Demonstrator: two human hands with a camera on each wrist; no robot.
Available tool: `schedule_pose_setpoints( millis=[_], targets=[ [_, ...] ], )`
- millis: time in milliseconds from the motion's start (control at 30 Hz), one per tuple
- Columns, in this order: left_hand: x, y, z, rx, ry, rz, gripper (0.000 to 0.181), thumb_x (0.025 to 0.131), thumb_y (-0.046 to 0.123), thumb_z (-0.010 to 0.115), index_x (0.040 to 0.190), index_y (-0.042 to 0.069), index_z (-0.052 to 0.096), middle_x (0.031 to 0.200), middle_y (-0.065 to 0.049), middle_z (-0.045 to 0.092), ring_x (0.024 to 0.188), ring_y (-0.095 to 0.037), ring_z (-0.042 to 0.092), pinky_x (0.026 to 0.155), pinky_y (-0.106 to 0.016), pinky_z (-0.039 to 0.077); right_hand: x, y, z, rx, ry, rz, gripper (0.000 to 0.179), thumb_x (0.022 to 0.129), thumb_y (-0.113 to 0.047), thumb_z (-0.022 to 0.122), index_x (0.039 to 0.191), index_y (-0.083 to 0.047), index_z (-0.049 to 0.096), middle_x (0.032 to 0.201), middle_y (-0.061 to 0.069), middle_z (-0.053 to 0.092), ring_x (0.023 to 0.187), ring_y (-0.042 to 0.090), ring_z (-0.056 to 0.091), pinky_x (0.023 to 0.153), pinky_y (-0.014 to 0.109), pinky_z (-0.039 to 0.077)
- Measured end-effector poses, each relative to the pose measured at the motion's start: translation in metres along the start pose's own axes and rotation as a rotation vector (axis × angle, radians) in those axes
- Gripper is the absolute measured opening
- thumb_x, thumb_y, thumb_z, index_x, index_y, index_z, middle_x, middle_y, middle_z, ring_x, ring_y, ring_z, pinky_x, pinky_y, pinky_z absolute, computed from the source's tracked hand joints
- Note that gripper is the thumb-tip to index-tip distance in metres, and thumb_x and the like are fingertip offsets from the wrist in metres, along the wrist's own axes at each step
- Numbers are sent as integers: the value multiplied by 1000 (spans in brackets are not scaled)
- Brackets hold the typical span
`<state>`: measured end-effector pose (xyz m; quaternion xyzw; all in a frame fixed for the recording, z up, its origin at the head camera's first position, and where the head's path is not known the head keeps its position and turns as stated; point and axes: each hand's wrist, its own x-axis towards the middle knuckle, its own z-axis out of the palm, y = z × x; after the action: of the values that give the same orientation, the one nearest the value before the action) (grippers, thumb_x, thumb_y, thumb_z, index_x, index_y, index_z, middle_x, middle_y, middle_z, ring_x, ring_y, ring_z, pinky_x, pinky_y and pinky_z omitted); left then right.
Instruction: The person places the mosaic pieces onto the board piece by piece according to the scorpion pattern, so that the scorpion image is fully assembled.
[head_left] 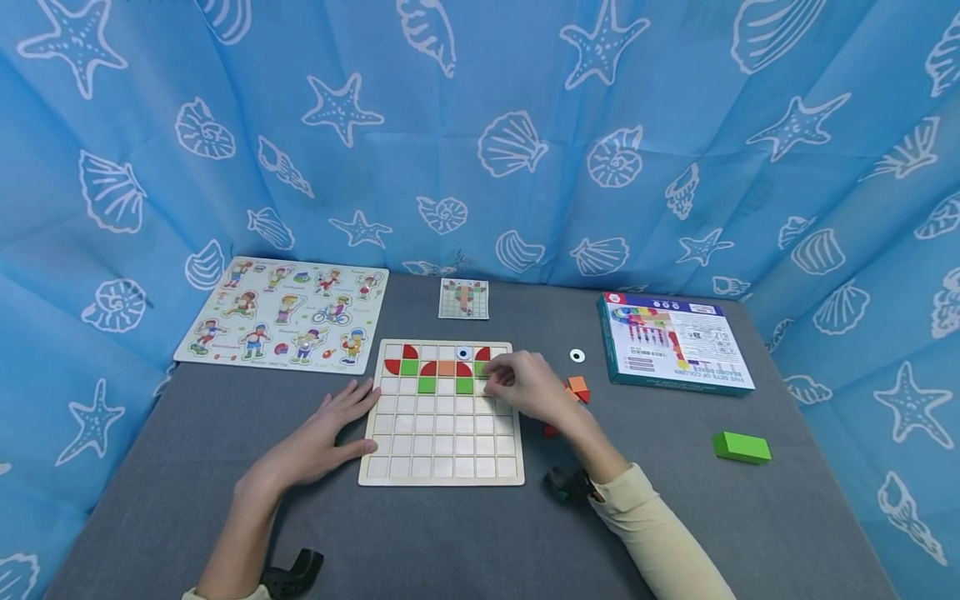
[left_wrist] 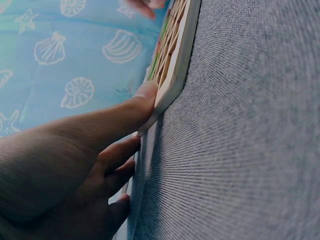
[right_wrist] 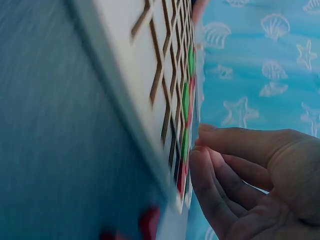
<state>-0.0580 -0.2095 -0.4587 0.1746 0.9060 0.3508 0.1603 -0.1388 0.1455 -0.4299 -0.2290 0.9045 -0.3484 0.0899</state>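
A white gridded puzzle board [head_left: 442, 425] lies on the table, its upper rows partly filled with red quarter-round, green and orange pieces and a white disc with a dark centre [head_left: 464, 353]. My left hand [head_left: 322, 433] rests at the board's left edge. Its thumb touches the near corner in the left wrist view and its fingers stay extended along the side. Above the upper right squares, beside a green piece [head_left: 480, 367], is my right hand [head_left: 528, 385]. In the right wrist view its thumb and fingertips [right_wrist: 206, 129] come together; I cannot tell whether they pinch a piece.
Loose orange [head_left: 577, 384] and red pieces lie right of the board, partly behind the right forearm, with a white ring [head_left: 577, 355] above. A small pattern card [head_left: 463, 313] lies behind. A picture board [head_left: 281, 317], boxed set [head_left: 675, 342] and green block [head_left: 741, 447] lie around.
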Motion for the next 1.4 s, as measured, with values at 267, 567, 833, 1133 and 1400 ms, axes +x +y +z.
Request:
schedule_pose_setpoints(
  millis=[267,567,833,1133,1400],
  targets=[
    [1,-1,1,-2,1,1,83,101,30,78,169,5,36,181,-21,22,169,-51,11,132,-78,6,-18,39,-37,2,106,150,24,98,-7,79,119,4,78,101,14,80,88,19,74,84,38,67],
    [1,1,0,5,-2,-10,83,101,31,78,169,6,36,181,-21,23,168,-51,12,132,-78,7,-29,77,-61,-188,234,217,32,97,-6,78,124,10,75,118,29,76,104,39,72,94,56,62],
    [1,1,0,-1,-1,-7,83,101,30,78,169,6,37,181,-21,23,168,-51,12,132,-78,6,-27,84,-60,-258,240,207,26,97,2,73,120,14,74,113,31,75,101,39,70,88,58,60],
    [0,1,0,-7,7,13,82,102,32,77,169,5,37,180,-22,24,168,-51,13,132,-78,7,-25,82,-59,-176,235,187,24,95,6,75,118,9,74,111,28,76,98,37,73,90,56,63],
    [0,2,-1,0,7,11,82,102,34,77,169,6,38,180,-22,25,168,-51,14,132,-78,8,-18,70,-55,12,187,156,20,97,-4,80,115,3,74,108,21,79,97,30,78,92,49,68]
  ],
)
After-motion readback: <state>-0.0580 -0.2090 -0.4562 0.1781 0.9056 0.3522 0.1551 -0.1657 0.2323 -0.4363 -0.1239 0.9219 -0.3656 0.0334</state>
